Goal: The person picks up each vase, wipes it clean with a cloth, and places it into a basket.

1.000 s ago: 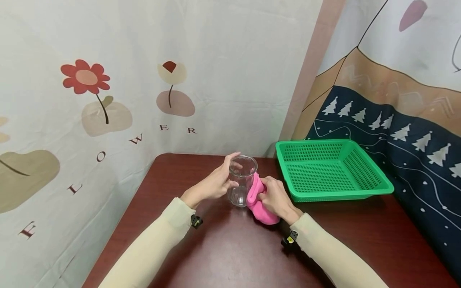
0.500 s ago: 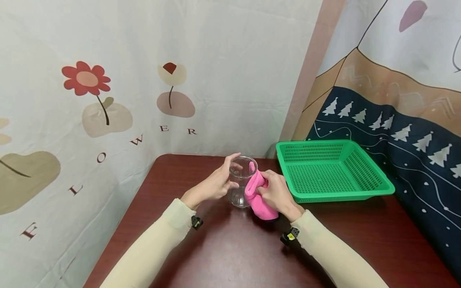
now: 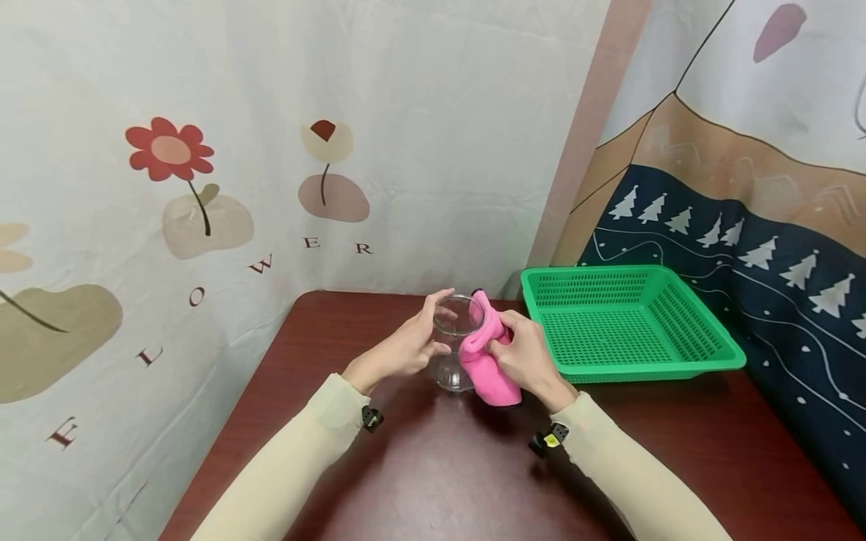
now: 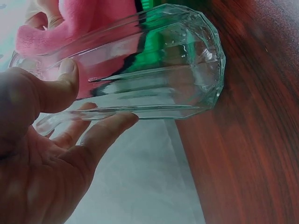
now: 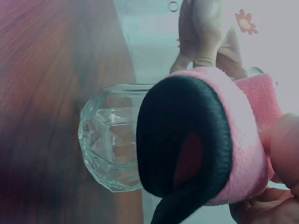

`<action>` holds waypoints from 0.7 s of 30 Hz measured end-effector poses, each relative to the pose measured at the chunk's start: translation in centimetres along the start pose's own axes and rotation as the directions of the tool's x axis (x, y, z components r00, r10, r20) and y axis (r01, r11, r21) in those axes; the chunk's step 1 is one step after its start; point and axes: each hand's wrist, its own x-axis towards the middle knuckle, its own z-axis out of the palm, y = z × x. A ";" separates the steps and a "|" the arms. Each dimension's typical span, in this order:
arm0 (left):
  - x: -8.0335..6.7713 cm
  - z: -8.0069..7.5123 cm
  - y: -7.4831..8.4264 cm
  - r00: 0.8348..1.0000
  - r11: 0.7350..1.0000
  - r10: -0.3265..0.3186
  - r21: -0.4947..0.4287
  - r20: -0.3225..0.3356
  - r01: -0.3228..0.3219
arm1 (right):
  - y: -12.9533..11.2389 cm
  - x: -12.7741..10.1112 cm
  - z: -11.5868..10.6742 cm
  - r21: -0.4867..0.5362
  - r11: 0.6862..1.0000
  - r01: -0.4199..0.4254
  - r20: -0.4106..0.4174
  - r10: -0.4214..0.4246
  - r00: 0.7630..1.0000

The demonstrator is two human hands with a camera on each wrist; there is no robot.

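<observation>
A clear glass jar (image 3: 449, 368) with faceted sides stands upright on the table. My left hand (image 3: 404, 344) holds it by its left side near the top, with the thumb (image 4: 68, 79) on the near side and fingers round the far side. A pink cloth (image 3: 489, 368) with a dark edge is bunched in my right hand (image 3: 526, 352), pinched between thumb and fingers. The cloth lies against the jar's right side, its upper end level with the rim. In the right wrist view the folded pink cloth (image 5: 243, 140) hides much of the jar (image 5: 112, 140).
A green plastic basket (image 3: 632, 373) with slotted walls stands at the right back of the dark red wooden table (image 3: 433, 481). Printed curtains (image 3: 440, 150) hang close behind the table and along its sides.
My right hand has moved the pink cloth upward along the jar's right side, up to the rim. The left hand and the jar stay in place.
</observation>
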 end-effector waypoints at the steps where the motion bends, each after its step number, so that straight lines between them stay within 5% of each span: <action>1: 0.0 0.0 0.0 1.000 1.000 0.003 0.004 -0.003 -0.003 | 0.0 0.0 -0.1 0.010 1.000 -0.002 -0.002 0.002 1.000; 21: 0.0 0.1 -0.1 1.000 1.000 -0.011 0.002 -0.003 0.011 | 0.4 -0.3 -0.2 0.188 0.981 0.041 0.049 -0.051 0.997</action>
